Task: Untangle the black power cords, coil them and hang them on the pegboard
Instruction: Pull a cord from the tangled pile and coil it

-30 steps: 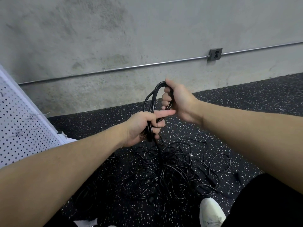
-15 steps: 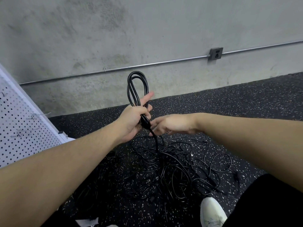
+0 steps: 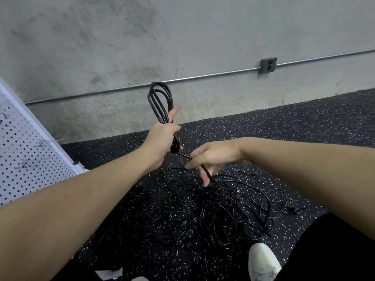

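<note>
**Coil held up in the left hand, right hand on the trailing cord**

The left hand (image 3: 162, 138) was raised in front of the concrete wall (image 3: 142, 41), its fingers (image 3: 178, 148) wrapped tight around the neck of a coiled black cord (image 3: 160, 102). The loops of that coil stood upright above the fist, with the thumb pressed along their right side. From the bottom of the fist a single strand ran down and to the right into the right hand (image 3: 213, 157).

The right hand sat lower, just beside the left — its fingers (image 3: 204, 175) were pinched together on that trailing strand, which passed between them and dropped on into the tangle below.

The rest of the black power cords (image 3: 219, 209) lay in a loose, knotted heap on the speckled black floor (image 3: 304, 122), directly beneath both hands. A few loops spread out to the right, and more cords lay in the darker area to the left of the heap.

A white pegboard (image 3: 26, 159) leaned in at the left edge, with a few metal hooks (image 3: 42, 142) sticking out of it; none of them carried a cord. A white shoe (image 3: 263, 262) showed at the bottom, near the edge of the heap. On the wall, a metal conduit (image 3: 203, 77) ran to a grey outlet box (image 3: 268, 65).
</note>
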